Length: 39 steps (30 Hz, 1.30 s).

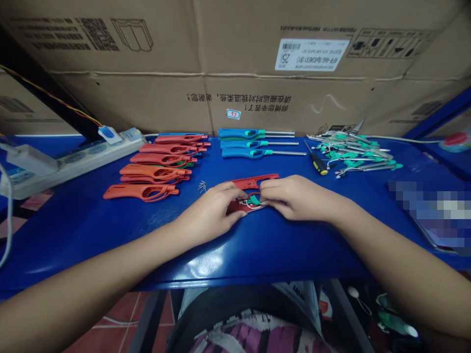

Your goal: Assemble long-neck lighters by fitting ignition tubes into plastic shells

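In front of me on the blue table, two red lighter shell halves lie one behind the other: a rear half [246, 183] and a nearer half [233, 206]. A lighter igniter with a green trigger [253, 200] and white wires lies in the nearer half. My left hand [217, 208] grips that half at its left end, thumb in front and fingers behind, beside the wires. My right hand [294, 197] is closed, its fingertips pinching at the right end of the green trigger. The right hand hides the right ends of both halves.
Red lighter shells [125, 191] lie stacked at left, blue lighters [243, 153] at back centre. Igniter assemblies [360, 154] are piled back right beside a screwdriver [318, 164]. Small screws [202, 186] lie left of my hands. A power strip [84, 154] edges the left; a cardboard box [154, 83] stands behind.
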Tool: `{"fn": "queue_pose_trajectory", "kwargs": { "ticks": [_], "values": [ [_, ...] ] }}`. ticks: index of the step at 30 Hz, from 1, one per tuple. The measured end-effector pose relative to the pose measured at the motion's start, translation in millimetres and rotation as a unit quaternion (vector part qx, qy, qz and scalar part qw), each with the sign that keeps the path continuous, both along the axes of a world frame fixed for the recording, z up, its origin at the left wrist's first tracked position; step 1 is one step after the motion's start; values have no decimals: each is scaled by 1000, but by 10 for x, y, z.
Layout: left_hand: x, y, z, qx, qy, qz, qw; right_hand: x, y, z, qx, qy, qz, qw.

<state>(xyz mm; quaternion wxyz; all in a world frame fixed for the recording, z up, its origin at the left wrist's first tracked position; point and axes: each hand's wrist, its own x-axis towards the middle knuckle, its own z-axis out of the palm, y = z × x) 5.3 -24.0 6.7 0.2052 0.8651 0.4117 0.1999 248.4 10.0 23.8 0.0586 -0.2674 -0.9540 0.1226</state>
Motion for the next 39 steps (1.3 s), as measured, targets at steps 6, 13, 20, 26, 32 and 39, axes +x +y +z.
{"fn": "queue_pose_trajectory", "kwargs": {
  "ticks": [6,13,20,26,32,39],
  "values": [
    [9,-14,6,11,14,-5,1000,-2,-36,36,33,-19,-3,999],
    [21,-16,-9,-12,1,-1,1000,-25,-62,47,76,-46,11,996],
    [31,-24,-10,-26,-6,12,1000,-59,-103,92,122,-94,26,988],
    [29,-37,-17,16,11,-1,1000,-114,-145,105,159,-143,34,976],
    [25,-33,-31,21,16,-6,1000,-145,-155,99,179,-165,45,969],
    [28,-36,-35,16,3,-2,1000,-182,-202,117,181,-191,34,964]
  ]
}}
